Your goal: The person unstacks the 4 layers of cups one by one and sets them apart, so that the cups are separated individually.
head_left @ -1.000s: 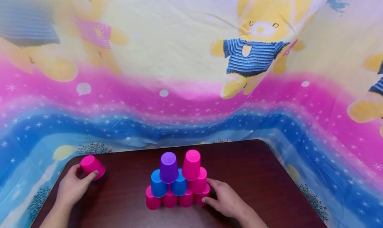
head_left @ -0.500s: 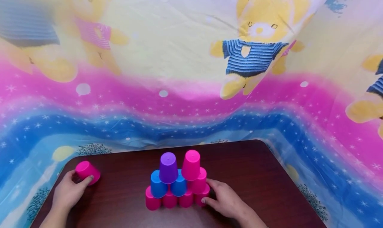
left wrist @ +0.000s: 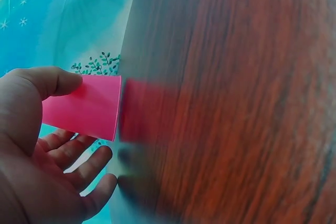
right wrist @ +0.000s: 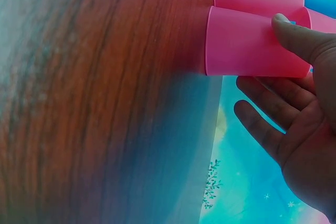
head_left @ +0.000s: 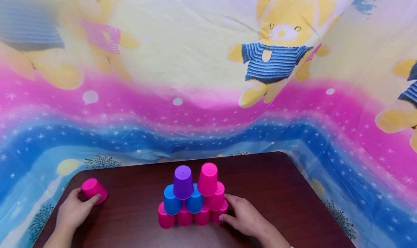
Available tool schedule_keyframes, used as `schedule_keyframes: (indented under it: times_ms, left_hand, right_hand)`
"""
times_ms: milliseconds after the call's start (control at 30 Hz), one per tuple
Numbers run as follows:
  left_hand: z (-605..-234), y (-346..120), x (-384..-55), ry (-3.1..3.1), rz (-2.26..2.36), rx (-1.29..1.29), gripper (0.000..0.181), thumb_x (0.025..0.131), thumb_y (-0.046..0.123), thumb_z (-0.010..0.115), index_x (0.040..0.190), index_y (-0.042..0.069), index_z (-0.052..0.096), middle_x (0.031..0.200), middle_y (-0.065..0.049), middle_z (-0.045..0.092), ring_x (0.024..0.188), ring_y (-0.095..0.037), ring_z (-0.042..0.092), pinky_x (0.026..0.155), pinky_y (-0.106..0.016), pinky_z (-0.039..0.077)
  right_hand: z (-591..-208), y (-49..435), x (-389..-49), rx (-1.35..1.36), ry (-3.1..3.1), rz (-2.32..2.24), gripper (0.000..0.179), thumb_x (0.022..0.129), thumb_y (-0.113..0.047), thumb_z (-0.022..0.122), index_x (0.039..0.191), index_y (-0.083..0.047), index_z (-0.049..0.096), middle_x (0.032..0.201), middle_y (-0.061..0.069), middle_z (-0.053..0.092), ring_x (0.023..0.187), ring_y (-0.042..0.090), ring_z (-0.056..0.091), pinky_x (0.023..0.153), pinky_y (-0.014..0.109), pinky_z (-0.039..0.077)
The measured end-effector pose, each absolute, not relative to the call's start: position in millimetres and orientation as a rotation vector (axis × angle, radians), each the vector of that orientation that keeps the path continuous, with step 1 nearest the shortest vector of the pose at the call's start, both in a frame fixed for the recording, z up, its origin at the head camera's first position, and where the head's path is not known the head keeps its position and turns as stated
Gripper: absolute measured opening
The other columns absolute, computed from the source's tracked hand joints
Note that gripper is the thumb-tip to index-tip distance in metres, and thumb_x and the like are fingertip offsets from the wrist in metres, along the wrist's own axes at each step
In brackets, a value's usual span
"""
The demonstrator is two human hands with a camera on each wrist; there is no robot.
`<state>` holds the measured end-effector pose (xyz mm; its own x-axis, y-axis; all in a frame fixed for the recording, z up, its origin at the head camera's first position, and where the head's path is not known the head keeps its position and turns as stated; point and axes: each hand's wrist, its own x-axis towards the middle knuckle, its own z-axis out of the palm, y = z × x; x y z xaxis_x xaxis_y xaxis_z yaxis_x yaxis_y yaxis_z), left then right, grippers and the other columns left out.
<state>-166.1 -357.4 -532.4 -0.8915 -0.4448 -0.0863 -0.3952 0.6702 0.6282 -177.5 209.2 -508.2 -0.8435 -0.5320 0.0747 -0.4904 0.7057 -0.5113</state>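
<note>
My left hand (head_left: 73,209) holds an upside-down pink cup (head_left: 94,190) between thumb and fingers at the table's left side. In the left wrist view that cup's rim (left wrist: 117,108) is right at the tabletop, beside its reflection. With thumb and fingers, my right hand (head_left: 245,215) grips the bottom-right pink cup (right wrist: 252,43) of a stacked pyramid. Pink cups (head_left: 167,216) form its bottom row. Above them sit two blue cups (head_left: 172,201) and a pink cup (head_left: 217,197). A purple cup (head_left: 183,182) and another pink cup (head_left: 207,179) stand on top, side by side.
The dark wooden table (head_left: 137,190) has rounded back corners. Behind and around it hangs a printed cloth (head_left: 195,59) with teddy bears, close to the table's edges.
My left hand has moved left and toward me with the pink cup, lowering it beside the table's left edge. The right hand and the pyramid stay where they were.
</note>
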Motion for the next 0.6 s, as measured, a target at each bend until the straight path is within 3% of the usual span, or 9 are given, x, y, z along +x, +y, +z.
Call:
schedule_keyframes:
  times_ms: [333, 600]
  left_hand:
    - [-539.4, -361.3, -166.4, -2.816, -1.057, 0.718, 0.094, 0.094, 0.048, 0.071, 0.142, -0.022, 0.031, 0.132, -0.043, 0.048, 0.118, -0.06, 0.05, 0.09, -0.068, 0.047]
    - [-533.9, -357.4, -165.4, -2.773, -1.093, 0.709, 0.099, 0.093, 0.047, 0.072, 0.148, -0.02, 0.024, 0.138, -0.042, 0.044, 0.12, -0.058, 0.05, 0.094, -0.07, 0.043]
  right_hand:
    - [-506.7, 208.7, -178.0, -0.828, 2.812, -0.803, 0.059, 0.094, -0.041, 0.078, 0.144, -0.019, 0.057, 0.131, -0.005, 0.067, 0.117, 0.012, 0.065, 0.1, 0.043, 0.056]
    - [-505.5, 208.7, -177.7, -0.822, 2.807, -0.808, 0.06, 0.094, -0.044, 0.076, 0.145, -0.019, 0.057, 0.132, -0.005, 0.067, 0.118, 0.013, 0.065, 0.101, 0.044, 0.056]
